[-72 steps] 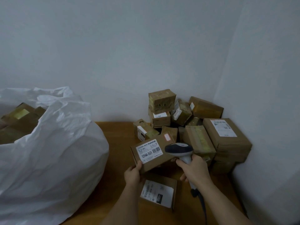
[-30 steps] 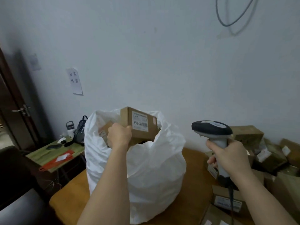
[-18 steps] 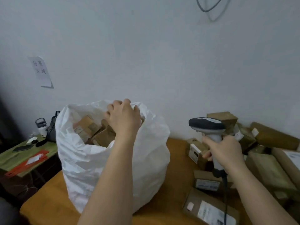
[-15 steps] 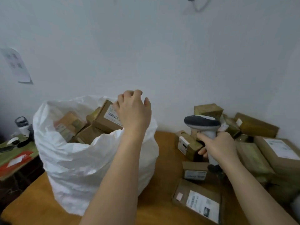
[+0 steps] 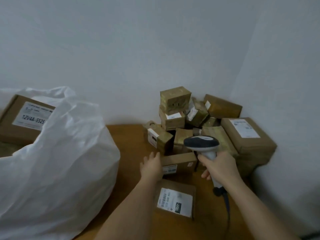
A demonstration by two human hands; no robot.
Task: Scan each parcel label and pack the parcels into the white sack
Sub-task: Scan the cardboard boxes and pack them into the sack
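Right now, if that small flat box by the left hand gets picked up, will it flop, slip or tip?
The small flat box looks like stiff cardboard, so it probably won't flop. It lies low and broad on the table, so tipping seems unlikely. The left hand could likely lift it alone; its plain brown faces shouldn't be slippery.

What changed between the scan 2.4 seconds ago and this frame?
The parcel labelled 12V4A-5525, then held up to the scanner, now lies in the white sack. The left hand has let it go and reaches, open, toward a small box by the pile. The right hand still grips the scanner; the parcel pile looks unchanged.
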